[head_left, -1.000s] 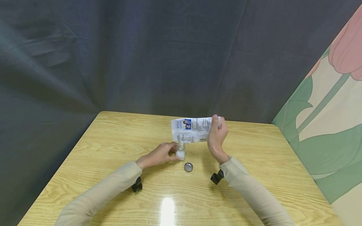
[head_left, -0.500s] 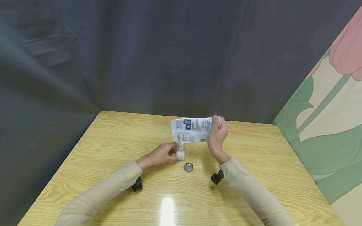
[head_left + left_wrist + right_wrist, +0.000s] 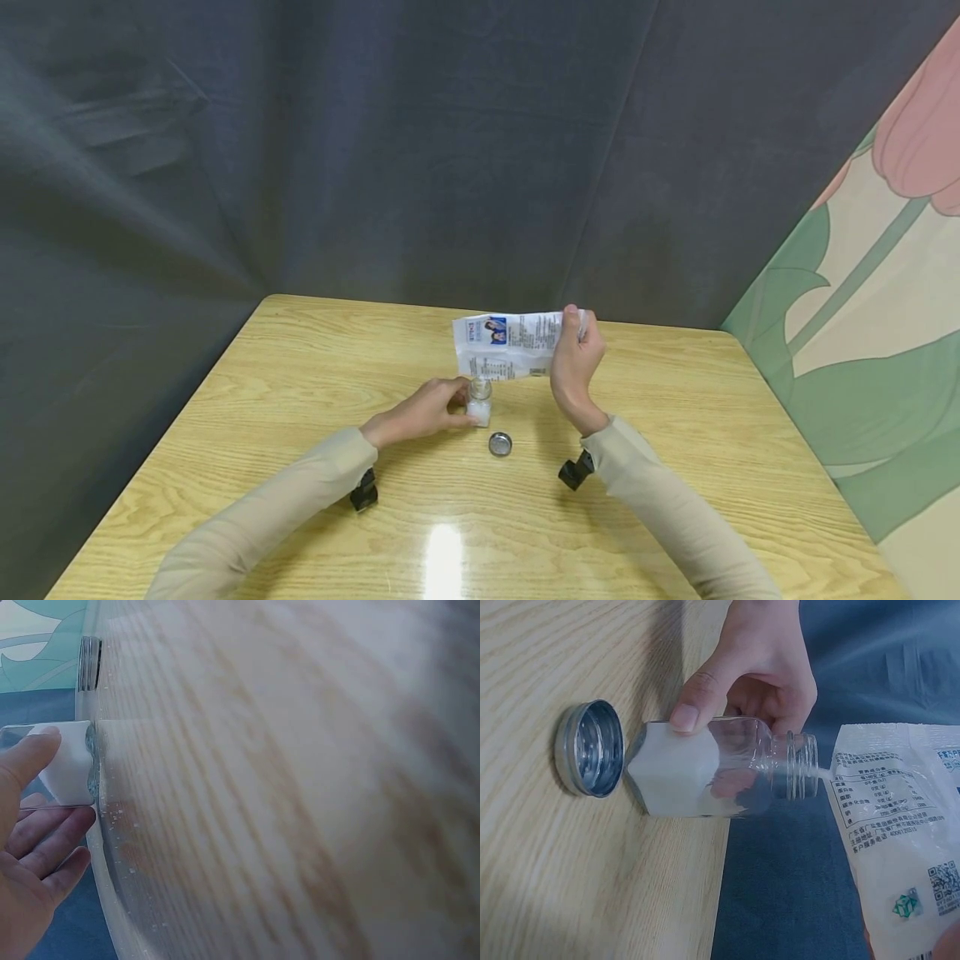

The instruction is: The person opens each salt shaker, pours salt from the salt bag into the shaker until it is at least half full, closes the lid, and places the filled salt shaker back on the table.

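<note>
My left hand (image 3: 429,408) holds a small clear glass jar (image 3: 478,410) between thumb and fingers. The jar stands upright on the table, uncapped. In the right wrist view, white salt (image 3: 675,769) fills about half of it. A thin white stream runs into its threaded mouth (image 3: 801,766) from the corner of a printed white salt bag (image 3: 885,825). My right hand (image 3: 579,362) grips the far end of that bag, thumb on top, and holds it sideways above the jar. A round metal lid (image 3: 589,750) lies inside up just in front of the jar.
The wood-grain table (image 3: 315,350) carries a few scattered white grains near the jar, seen in the left wrist view. Dark cloth (image 3: 450,150) hangs behind the table's back edge. A flower-patterned panel (image 3: 862,333) stands along the right side.
</note>
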The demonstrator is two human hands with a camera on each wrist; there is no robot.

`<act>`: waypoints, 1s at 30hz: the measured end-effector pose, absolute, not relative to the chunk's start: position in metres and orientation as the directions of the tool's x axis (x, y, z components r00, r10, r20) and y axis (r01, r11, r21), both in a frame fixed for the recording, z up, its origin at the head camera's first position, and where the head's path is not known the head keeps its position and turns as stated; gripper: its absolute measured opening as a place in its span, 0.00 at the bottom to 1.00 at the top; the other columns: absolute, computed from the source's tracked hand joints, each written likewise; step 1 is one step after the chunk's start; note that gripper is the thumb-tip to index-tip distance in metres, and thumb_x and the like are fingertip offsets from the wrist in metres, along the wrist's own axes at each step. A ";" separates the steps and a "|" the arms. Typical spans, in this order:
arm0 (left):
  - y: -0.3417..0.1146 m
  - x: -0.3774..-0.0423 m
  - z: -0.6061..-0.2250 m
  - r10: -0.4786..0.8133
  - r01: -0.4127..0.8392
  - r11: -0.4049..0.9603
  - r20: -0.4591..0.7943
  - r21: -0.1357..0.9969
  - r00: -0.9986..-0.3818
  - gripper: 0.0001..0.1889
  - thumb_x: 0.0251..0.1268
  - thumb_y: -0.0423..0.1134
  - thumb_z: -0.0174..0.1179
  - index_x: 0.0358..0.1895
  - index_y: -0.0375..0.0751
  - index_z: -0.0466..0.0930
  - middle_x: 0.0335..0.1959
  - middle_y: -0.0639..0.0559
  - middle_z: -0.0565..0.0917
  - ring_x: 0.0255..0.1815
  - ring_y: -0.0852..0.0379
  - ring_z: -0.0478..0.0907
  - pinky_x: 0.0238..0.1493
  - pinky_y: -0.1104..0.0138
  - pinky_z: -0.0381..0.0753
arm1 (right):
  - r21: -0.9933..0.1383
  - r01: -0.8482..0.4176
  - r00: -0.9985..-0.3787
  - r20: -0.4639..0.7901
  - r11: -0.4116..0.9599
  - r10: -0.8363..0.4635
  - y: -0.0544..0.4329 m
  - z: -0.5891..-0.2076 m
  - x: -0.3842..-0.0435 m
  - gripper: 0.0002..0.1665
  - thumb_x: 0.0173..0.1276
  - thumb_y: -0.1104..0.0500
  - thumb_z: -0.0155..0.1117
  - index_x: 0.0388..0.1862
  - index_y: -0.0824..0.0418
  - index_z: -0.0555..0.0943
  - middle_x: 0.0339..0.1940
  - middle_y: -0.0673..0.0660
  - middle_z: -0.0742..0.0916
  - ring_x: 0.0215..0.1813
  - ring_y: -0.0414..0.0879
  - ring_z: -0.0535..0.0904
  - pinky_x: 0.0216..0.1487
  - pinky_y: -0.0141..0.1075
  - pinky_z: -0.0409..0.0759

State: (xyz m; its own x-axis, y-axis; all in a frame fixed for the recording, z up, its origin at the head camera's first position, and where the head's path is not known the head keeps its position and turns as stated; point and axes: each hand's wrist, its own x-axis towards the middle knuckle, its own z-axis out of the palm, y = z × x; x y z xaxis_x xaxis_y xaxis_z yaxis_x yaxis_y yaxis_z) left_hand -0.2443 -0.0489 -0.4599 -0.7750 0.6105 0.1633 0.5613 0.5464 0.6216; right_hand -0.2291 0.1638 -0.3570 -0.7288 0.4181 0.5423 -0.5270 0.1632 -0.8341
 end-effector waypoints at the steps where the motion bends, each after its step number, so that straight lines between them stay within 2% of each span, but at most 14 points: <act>1: -0.049 -0.244 -0.460 0.610 0.561 0.547 0.162 0.621 -0.775 0.20 0.60 0.41 0.72 0.51 0.35 0.78 0.42 0.47 0.86 0.43 0.57 0.83 0.48 0.68 0.82 | -0.835 -0.526 -0.729 0.542 0.164 0.418 0.164 -0.357 -0.229 0.16 0.78 0.61 0.48 0.27 0.61 0.72 0.21 0.45 0.77 0.21 0.33 0.74 0.18 0.23 0.68; 22: -0.048 -0.243 -0.457 0.603 0.542 0.567 0.136 0.620 -0.786 0.22 0.61 0.41 0.71 0.52 0.34 0.77 0.43 0.46 0.85 0.45 0.56 0.82 0.50 0.66 0.81 | -0.835 -0.521 -0.729 0.544 0.178 0.416 0.164 -0.357 -0.229 0.16 0.78 0.61 0.49 0.28 0.65 0.72 0.21 0.47 0.77 0.22 0.33 0.74 0.19 0.23 0.69; 30: -0.048 -0.243 -0.457 0.603 0.542 0.572 0.133 0.615 -0.787 0.22 0.61 0.42 0.71 0.52 0.34 0.77 0.43 0.46 0.85 0.44 0.57 0.82 0.49 0.66 0.81 | -0.841 -0.519 -0.734 0.531 0.155 0.424 0.165 -0.357 -0.229 0.15 0.77 0.62 0.50 0.27 0.61 0.72 0.21 0.46 0.77 0.21 0.33 0.74 0.19 0.23 0.69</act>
State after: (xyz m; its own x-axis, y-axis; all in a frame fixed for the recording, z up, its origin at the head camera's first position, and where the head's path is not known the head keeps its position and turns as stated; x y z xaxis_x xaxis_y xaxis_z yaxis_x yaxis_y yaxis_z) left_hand -0.2428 -0.0484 -0.4574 -0.7867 0.6028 0.1330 0.5425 0.5722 0.6150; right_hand -0.2290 0.1645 -0.3568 -0.7339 0.4236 0.5310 -0.5188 0.1552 -0.8407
